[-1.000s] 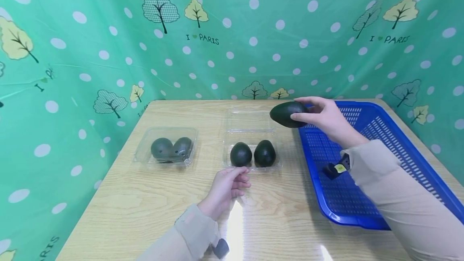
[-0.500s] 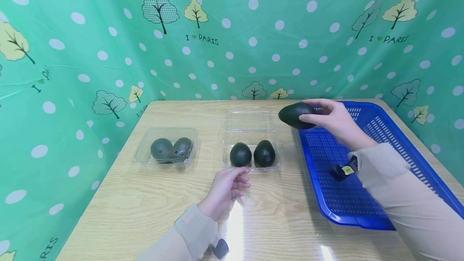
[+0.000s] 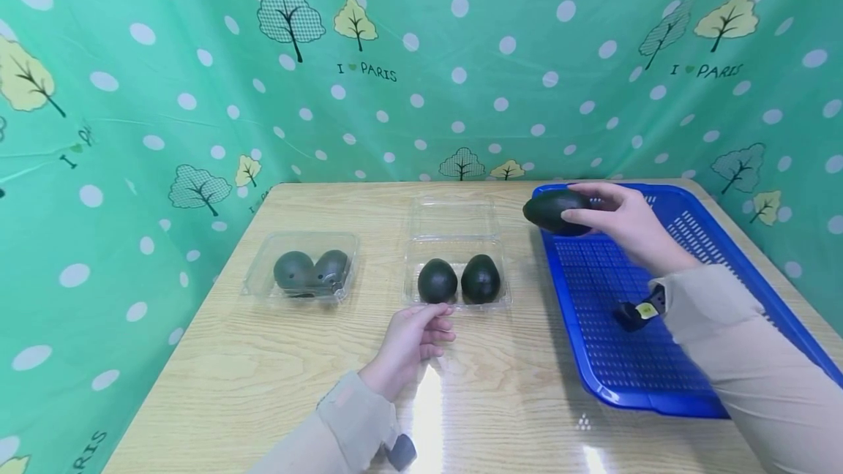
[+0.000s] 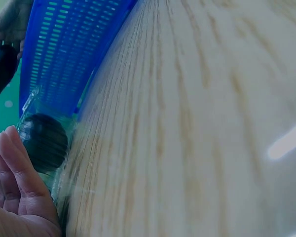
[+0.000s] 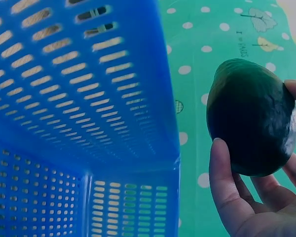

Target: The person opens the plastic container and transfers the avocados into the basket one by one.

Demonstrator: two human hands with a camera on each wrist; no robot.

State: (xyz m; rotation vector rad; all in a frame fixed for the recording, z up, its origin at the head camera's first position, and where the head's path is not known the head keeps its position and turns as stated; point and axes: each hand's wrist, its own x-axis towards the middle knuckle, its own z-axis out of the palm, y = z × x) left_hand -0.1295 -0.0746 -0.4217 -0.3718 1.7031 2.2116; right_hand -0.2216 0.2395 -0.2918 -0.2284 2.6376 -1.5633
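My right hand (image 3: 622, 222) grips a dark green avocado (image 3: 556, 212) between thumb and fingers, above the far left rim of the blue basket (image 3: 579, 342). In the right wrist view the avocado (image 5: 251, 118) stays apart from the basket wall (image 5: 138, 89). My left hand (image 3: 411, 339) lies on the table at the front edge of an open clear clamshell container (image 3: 454, 249), its fingers relaxed and its thumb side touching that edge. Side by side in this container sit two avocados, the left one (image 3: 437, 281) and the right one (image 3: 481, 279).
A closed clear clamshell (image 3: 263, 269) with two more avocados (image 3: 293, 270) stands on the left of the wooden table (image 3: 263, 371). The open container's lid (image 3: 454, 218) lies folded back. Behind the table hangs a green dotted curtain (image 3: 421, 79).
My right hand has moved right with the avocado, from beside the basket's left rim to over it. My left hand and both containers have stayed in place.
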